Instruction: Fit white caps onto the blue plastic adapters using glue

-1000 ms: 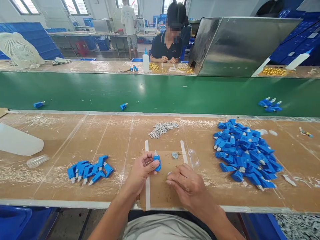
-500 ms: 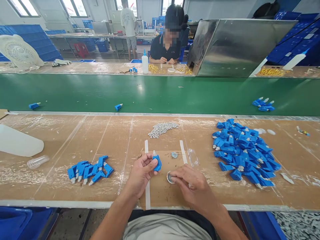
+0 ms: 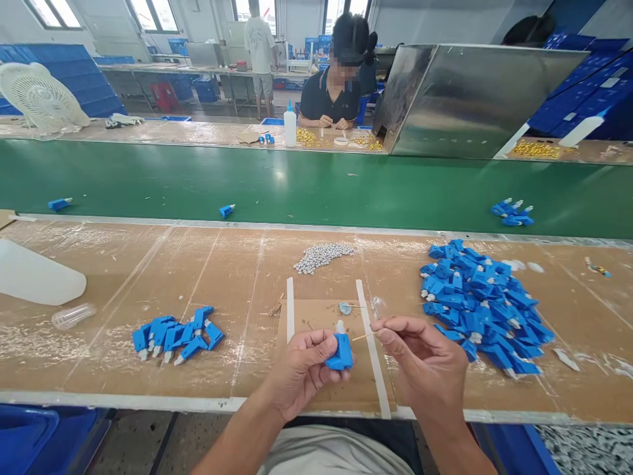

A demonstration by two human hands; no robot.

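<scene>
My left hand is closed around a blue plastic part, its white tip pointing up and away from me. To the right of it, my right hand pinches a thin wooden stick whose end points at the blue part. The stick's tip is close to the part; contact cannot be made out. Beneath both hands lies a cardboard sheet with white tape strips at its sides. On it, a small blue-grey lump has another thin stick beside it.
A large heap of blue parts lies right, a smaller group left. Small grey pieces are piled ahead. A white bottle and clear tube lie left. Beyond the green belt, a co-worker sits.
My left hand has moved right and nearer to me with the blue part. My right hand, earlier on a round silvery disc, has moved right and now pinches a stick. The disc is out of sight.
</scene>
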